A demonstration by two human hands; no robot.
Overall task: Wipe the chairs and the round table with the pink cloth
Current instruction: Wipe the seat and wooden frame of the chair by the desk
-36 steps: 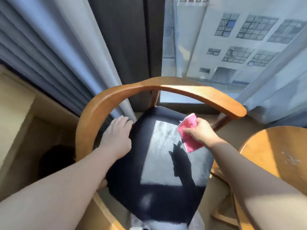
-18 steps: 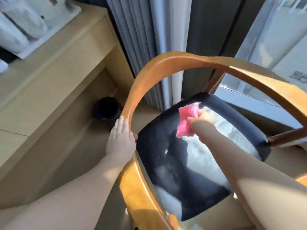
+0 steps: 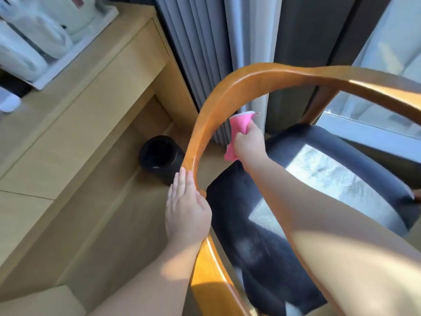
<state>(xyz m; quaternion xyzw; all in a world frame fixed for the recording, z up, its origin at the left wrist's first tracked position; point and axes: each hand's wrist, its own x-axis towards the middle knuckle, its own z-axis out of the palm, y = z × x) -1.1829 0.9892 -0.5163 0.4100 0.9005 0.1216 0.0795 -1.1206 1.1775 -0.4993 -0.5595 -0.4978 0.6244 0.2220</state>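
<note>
A chair with a curved orange-brown wooden back rail [image 3: 227, 92] and a dark padded seat [image 3: 319, 190] fills the middle and right. My right hand [image 3: 248, 144] is closed around the pink cloth [image 3: 239, 126], held just inside the left curve of the rail, above the seat's far left corner. My left hand [image 3: 185, 206] rests flat on the rail lower down, fingers together and stretched along the wood. The round table is out of view.
A black round bin [image 3: 159, 156] stands on the floor left of the chair. A light wooden desk [image 3: 91, 87] runs along the left, with white items on a tray [image 3: 45, 42]. Grey curtains [image 3: 205, 42] and a window [image 3: 387, 53] stand behind the chair.
My right hand has lifted the pink cloth off the seat and carried it left, up to the inner side of the rail. The view has swung left. My left hand stays on the rail.
</note>
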